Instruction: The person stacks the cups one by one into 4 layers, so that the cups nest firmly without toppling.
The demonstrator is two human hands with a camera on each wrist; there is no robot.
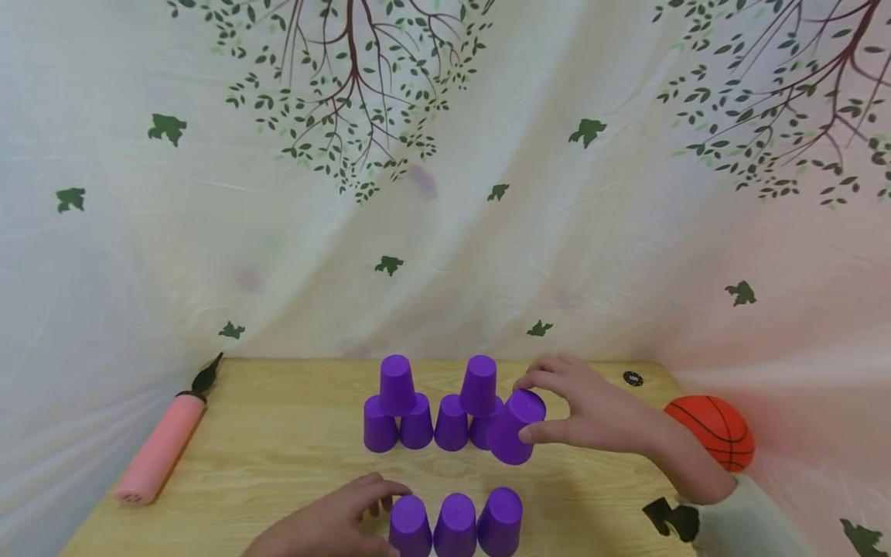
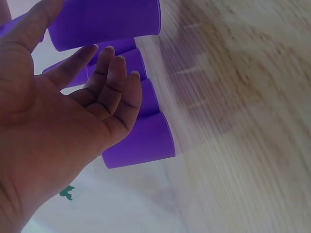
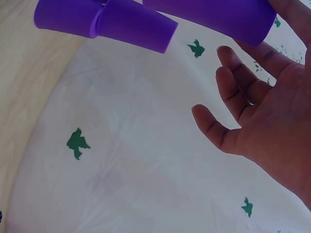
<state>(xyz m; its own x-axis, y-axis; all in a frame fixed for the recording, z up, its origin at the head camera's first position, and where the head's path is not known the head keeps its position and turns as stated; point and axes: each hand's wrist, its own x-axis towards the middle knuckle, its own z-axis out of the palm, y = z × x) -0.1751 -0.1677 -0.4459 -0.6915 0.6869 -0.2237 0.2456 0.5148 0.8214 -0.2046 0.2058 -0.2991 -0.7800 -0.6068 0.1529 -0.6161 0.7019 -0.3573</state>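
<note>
In the head view my right hand (image 1: pixel 585 406) grips a tilted upside-down purple cup (image 1: pixel 513 433) between thumb and fingers, its body partly covering a cup behind. The same cup (image 3: pixel 218 17) shows at the top of the right wrist view, above curled spare fingers. My left hand (image 1: pixel 334 518) is at the leftmost cup (image 1: pixel 411 526) of a front row of three, thumb and index finger on either side of its narrow end. Behind stand two small stacks of upside-down purple cups, each with one cup on two: the left top cup (image 1: pixel 397 385) and the right top cup (image 1: pixel 479 385).
A pink hand pump (image 1: pixel 162 449) with a black nozzle lies at the table's left edge. An orange basketball (image 1: pixel 713 432) is at the right, behind my forearm. A small black disc (image 1: pixel 633 378) lies near the back right corner. Leaf-printed cloth (image 1: pixel 445 232) hangs behind the wooden table (image 1: pixel 292 433).
</note>
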